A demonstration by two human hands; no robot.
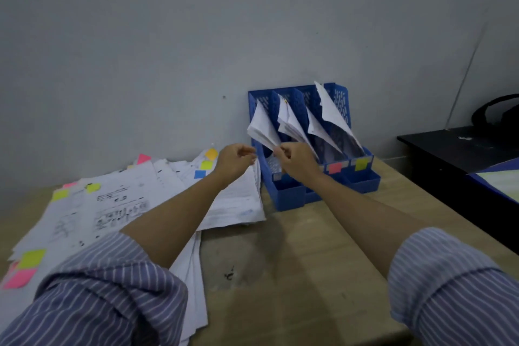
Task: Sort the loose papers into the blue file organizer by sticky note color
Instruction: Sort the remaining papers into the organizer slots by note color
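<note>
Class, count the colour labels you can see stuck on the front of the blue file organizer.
2: a pink label and, right of it, a yellow label on the blue file organizer. The right hand may hide others further left.

Blue organizer (341, 98), white papers (134, 199), seemingly blue-striped sleeves (112, 298).

You wear a long-sleeved shirt in blue-grey with thin white stripes. Behind your left hand (234, 161), the sleeve (92, 289) is pushed back near the elbow, its cuff bunched in thick folds. Behind your right hand (295, 159), the other sleeve (455, 286) is rolled back likewise. Both forearms are bare, and neither wrist carries anything.
</note>
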